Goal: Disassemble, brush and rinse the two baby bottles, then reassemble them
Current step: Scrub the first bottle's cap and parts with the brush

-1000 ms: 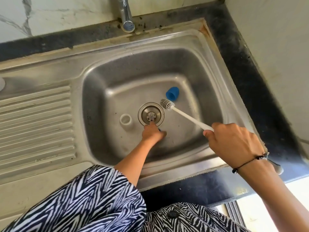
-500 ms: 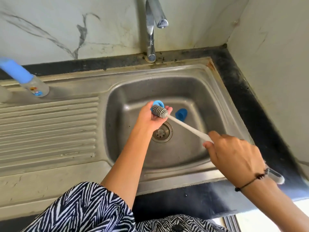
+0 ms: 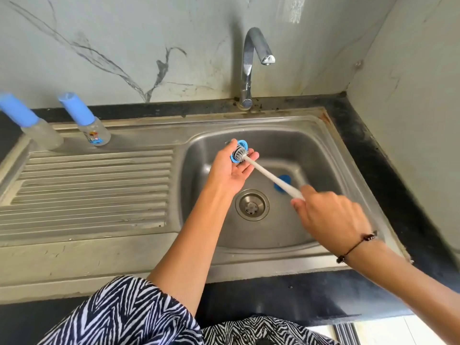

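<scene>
I see my left hand (image 3: 230, 169) raised over the back left part of the stainless steel sink basin (image 3: 321, 150), palm up, thumb and fingers curled round a blue plastic bottle ring (image 3: 240, 151). My right hand (image 3: 331, 217) is over the front right of the basin, fingers clamped on the white handle of a slim bottle brush (image 3: 263, 173); its grey bristle head sits inside the ring. A second blue plastic piece (image 3: 283, 181) lies on the basin floor right of the round metal drain (image 3: 252, 204), partly behind the brush handle. Two clear baby bottles with blue caps stand at the back edge of the ribbed draining board (image 3: 94, 185): one (image 3: 86, 120) near its middle, the other (image 3: 29, 124) at the back left corner. The chrome tap (image 3: 249, 63) rises behind the basin.
</scene>
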The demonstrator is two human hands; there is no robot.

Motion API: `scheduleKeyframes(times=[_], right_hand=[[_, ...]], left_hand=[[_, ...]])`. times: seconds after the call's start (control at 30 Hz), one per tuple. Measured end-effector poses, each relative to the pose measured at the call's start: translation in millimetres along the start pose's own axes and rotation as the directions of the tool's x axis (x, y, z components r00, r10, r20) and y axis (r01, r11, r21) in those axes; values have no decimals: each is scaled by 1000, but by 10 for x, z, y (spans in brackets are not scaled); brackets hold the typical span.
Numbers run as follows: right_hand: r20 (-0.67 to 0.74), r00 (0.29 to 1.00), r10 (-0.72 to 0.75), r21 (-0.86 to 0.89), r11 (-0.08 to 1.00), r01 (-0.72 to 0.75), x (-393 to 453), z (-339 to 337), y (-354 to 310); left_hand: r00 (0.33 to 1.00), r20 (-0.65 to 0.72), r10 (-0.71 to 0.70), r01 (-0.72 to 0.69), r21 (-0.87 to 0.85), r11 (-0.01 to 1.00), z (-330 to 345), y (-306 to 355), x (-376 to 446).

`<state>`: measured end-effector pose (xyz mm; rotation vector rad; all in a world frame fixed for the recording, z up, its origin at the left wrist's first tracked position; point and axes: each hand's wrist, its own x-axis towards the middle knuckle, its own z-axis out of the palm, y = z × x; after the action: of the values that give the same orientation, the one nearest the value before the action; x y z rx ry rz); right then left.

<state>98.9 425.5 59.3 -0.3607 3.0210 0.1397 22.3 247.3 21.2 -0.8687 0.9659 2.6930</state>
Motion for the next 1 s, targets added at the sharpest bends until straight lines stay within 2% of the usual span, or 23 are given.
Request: scheduleKeyframes(times=[0.03,0.07,0.1,0.13,0.2,0.23,0.27,0.33,0.37,0.4,0.43,0.47,0.5,0.57,0.63,0.67,0.73,0.8,0.83,0.87,0.93,0.97,1.0], right_hand=[[117,993,21,239,970,-49,-9,14,-69],[237,971,25,497,856,-143,-27,26,-145],[358,934,4,708,651,-274,-58,20,-218],[460,887,-49,823,398,-405,-92,18,-271],[606,753,-256,773,-34,-633,-125,-10,-316],[627,678,-385,673,-171,-720,-132,-34,-319],[615,620,-487,581,-253,-774,-121,-52,-318],[614,601,-511,553,-264,-790,-67,-46,-326],[637,653,-410,649,-173,-741,-21,8,-333],[625,739,-251,770,46,-636,19,51,-344],[546,834,-83,794,370,-482,64,94,-347],[395,919,26,664,683,-304,116,138,-333],[247,967,66,443,880,-173,166,165,-306],[54,997,58,147,987,-65,254,162,-248],[-3,1000,21,14,1000,-21,333,126,-215],[6,1000,19,10,1000,-19,366,106,-215],[74,996,50,144,988,-60,406,52,-233],[197,980,36,417,901,-117,405,-45,-251],[294,956,-7,604,776,-180,384,-100,-253],[400,914,-74,759,585,-285,348,-139,-257],[546,800,-250,836,235,-496,260,-191,-261],[564,760,-323,823,148,-548,223,-204,-269],[569,740,-358,813,113,-571,207,-186,-283]], left_hand=[[1000,23,17,-17,-12,1000,-8,18,-13],[999,43,32,-31,-17,999,-14,32,-27],[997,58,44,-43,-24,999,-18,40,-49],[996,70,53,-50,-40,998,-16,43,-66],[993,96,61,-51,-101,994,-25,55,-77],[991,114,63,-47,-138,989,-31,67,-79],[989,135,61,-37,-173,984,-33,83,-82],[989,143,40,-10,-200,980,-17,122,-72],[992,121,27,-4,-191,982,1,145,-66],[995,94,19,-3,-174,985,21,168,-56],[998,62,18,-9,-149,989,34,188,-37],[999,30,20,-16,-121,993,45,206,-21],[1000,1,22,-22,-86,996,49,227,-1],[999,-49,21,-22,-25,999,46,286,51],[997,-67,33,-34,-6,999,55,357,76],[997,-55,49,-50,-19,999,65,390,79],[997,15,70,-69,-71,995,63,431,77],[991,96,88,-75,-130,989,13,429,90],[987,126,99,-79,-152,985,-23,420,96],[982,152,110,-83,-171,982,-63,408,94],[969,203,138,-91,-227,970,-105,398,57],[961,238,141,-77,-259,963,-101,404,26],[955,262,140,-63,-282,958,-86,416,-5]])
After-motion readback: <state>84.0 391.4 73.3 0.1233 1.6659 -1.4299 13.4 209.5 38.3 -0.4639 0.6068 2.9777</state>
